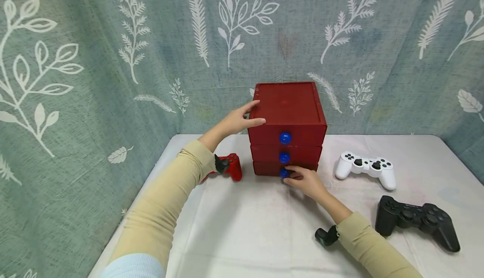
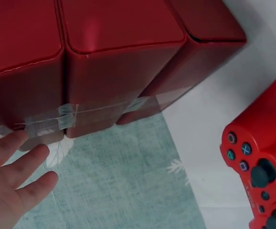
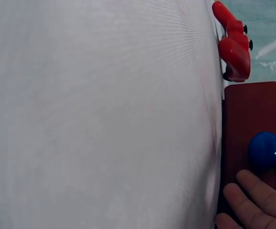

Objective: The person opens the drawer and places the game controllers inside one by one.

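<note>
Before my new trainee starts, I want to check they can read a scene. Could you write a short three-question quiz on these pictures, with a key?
1. Multiple choice: at which knob on the red drawer unit is the right hand?
A) top
B) middle
C) bottom

2. True or false: in the head view, the white controller lies on the same side of the red drawer unit as the black controller.

3. Fill in the colour: in the head view, the leftmost controller is ____.

Key:
1: C, the bottom knob
2: true
3: red
</note>
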A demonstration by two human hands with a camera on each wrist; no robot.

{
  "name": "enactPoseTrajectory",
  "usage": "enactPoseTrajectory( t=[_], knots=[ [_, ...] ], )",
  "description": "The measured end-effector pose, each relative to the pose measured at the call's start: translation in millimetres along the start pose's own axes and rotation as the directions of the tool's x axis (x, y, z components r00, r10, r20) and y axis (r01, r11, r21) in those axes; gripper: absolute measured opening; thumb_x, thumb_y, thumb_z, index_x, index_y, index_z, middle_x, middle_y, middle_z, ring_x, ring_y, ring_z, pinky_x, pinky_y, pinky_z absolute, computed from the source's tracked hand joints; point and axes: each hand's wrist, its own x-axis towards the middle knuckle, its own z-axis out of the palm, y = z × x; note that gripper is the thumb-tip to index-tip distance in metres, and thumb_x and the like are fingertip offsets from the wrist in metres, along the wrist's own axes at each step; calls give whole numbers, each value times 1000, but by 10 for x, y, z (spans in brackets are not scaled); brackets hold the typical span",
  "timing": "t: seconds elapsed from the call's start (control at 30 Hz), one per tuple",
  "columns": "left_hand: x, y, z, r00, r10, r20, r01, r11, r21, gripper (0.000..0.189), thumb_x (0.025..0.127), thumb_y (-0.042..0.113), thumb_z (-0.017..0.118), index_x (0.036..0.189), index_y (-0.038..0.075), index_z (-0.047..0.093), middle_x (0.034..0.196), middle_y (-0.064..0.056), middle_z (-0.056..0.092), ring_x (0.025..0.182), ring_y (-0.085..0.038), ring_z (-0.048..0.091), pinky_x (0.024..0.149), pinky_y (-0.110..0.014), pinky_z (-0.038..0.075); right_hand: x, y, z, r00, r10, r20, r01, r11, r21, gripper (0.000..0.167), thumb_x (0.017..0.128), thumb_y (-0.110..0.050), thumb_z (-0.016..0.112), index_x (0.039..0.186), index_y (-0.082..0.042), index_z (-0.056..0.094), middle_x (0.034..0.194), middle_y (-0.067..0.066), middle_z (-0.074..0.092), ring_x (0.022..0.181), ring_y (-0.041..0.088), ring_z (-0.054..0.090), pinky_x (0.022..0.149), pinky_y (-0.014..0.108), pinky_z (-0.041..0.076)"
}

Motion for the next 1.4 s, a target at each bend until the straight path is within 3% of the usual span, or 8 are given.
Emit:
enactPoseTrajectory(
  t=[0.47,0.8,1.07,1.4],
  knots=[
    [22,-81,45,999,-19,-27,17,998,-58,75,83,55,56,145,38,19,149,-4,26,132,-26,33,101,-48,34,82,-40,90,999,8,-33,-9,1000,-14,35,81,-21,70,114,-9,65,90,9,69,85,23,66,71,34,51],
    [21,-79,52,1000,-22,-13,21,997,-72,75,83,55,57,145,38,19,149,-4,25,133,-26,32,102,-48,33,100,-57,82,997,-22,-74,23,1000,18,27,78,-10,71,104,-2,69,86,14,70,79,24,67,64,30,52],
    [13,-77,66,1000,-14,-10,13,996,-84,75,83,54,57,145,37,18,150,-3,25,133,-26,32,102,-47,32,98,-66,54,999,-11,-51,13,999,37,28,78,-11,72,104,-2,69,86,14,69,78,24,66,62,28,51],
    [5,-81,75,1000,-17,-8,16,996,-87,75,83,54,56,145,38,17,150,-2,24,131,-26,34,101,-47,34,47,-90,69,999,52,-14,-52,999,0,28,77,-16,73,104,-8,71,85,7,70,71,10,61,62,26,47]
  ],
)
